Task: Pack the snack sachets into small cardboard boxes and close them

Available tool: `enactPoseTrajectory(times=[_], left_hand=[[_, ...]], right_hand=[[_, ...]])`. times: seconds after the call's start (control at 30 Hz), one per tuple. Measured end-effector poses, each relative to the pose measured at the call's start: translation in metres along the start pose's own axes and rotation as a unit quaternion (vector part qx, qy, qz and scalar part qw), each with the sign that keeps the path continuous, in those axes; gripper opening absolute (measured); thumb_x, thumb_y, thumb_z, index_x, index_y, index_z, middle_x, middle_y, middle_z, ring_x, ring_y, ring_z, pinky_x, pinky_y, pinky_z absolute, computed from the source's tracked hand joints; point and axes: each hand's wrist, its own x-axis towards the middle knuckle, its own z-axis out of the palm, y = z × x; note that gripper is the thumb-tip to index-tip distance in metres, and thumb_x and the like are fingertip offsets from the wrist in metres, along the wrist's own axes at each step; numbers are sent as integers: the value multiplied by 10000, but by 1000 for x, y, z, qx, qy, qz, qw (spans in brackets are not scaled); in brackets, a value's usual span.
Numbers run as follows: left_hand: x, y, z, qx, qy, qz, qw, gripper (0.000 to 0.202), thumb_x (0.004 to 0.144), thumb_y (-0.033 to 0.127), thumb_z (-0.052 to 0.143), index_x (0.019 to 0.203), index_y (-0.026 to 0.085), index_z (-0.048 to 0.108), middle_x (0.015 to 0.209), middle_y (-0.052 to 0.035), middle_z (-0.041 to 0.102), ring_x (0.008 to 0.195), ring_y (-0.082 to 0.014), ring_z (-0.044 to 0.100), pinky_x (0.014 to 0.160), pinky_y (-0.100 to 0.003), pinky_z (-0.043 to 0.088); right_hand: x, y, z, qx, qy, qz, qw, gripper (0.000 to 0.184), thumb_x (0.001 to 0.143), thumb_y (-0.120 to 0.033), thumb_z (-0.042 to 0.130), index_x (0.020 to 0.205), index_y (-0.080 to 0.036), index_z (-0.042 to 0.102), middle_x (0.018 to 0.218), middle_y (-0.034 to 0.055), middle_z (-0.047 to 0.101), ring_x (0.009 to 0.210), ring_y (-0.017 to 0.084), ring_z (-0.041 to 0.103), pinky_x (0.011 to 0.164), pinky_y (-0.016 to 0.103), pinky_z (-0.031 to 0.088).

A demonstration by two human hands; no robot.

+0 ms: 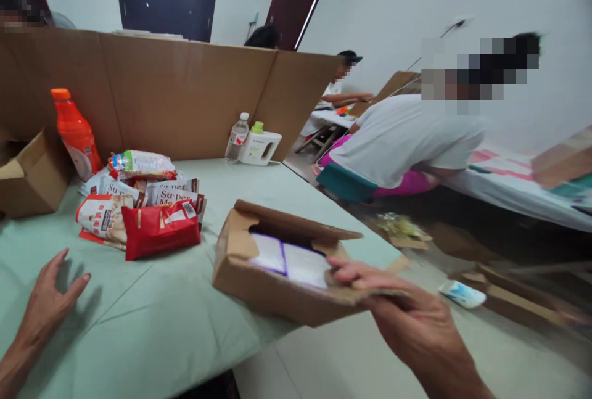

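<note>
An open cardboard box (259, 285) lies at the table's right edge, with white packets (289, 260) inside. My right hand (407, 319) grips the box's near flap, thumb on top, fingers pinched on the cardboard. My left hand (46, 303) hovers over the pale green tablecloth (152, 325) at lower left, fingers spread, holding nothing. A pile of snack packets (143, 208), with a red one in front, lies between my left hand and the cardboard screen.
An orange bottle (76, 134) and a small open box (30, 177) stand at far left. A water bottle (237, 137) and white jug (261, 146) stand by the cardboard screen (185, 94). A person in a white shirt (407, 140) bends over the neighbouring table; boxes lie on the floor.
</note>
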Motion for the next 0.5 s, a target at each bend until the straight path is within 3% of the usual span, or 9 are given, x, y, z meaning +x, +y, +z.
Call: enactPoseTrajectory(times=[0.07,0.13,0.2,0.27,0.4,0.5], left_hand=[[-20,13,-1,-39,-26,8,999,705,965,602,507,1560,289,292,1511,-141,486,1292,-413,584,1027,-638,522],[-45,31,-7,-103,-77,70,989,843,904,682,579,1588,339,225,1613,-128,358,1368,-426,512,1089,-653,463],[-68,49,-16,-154,-136,134,969,1005,822,774,623,1611,376,145,1676,-134,243,1445,-470,398,1128,-717,369],[-85,62,-25,-176,-182,148,956,1143,746,836,646,1623,386,68,1703,-146,161,1491,-499,300,1143,-756,295],[-100,67,-35,-188,-210,126,951,1231,727,736,763,1616,423,-28,1723,-121,85,1527,-503,193,1156,-765,243],[-103,63,-33,-223,-219,121,942,1227,770,638,780,1599,452,-105,1728,-90,72,1524,-493,214,1164,-743,271]], right_hand=[[-15,-17,11,32,-48,-17,998,52,900,-358,735,902,-349,787,777,15,779,888,273,761,806,489,623],[-23,-29,26,58,-84,-28,994,67,908,-381,729,946,-366,782,744,10,774,864,273,754,792,488,612],[-25,-36,42,83,-122,-35,988,83,918,-388,720,981,-378,772,761,-3,778,874,252,740,859,481,581],[-24,-41,61,115,-172,-42,977,89,928,-384,710,1000,-383,763,790,-20,784,888,222,723,954,461,530],[-14,-53,96,189,-292,-41,937,120,947,-423,678,1049,-418,741,808,-49,789,892,198,711,1007,429,470],[-2,-65,109,240,-365,-17,900,277,922,-539,664,1181,-447,700,866,-35,795,848,215,728,950,441,510]])
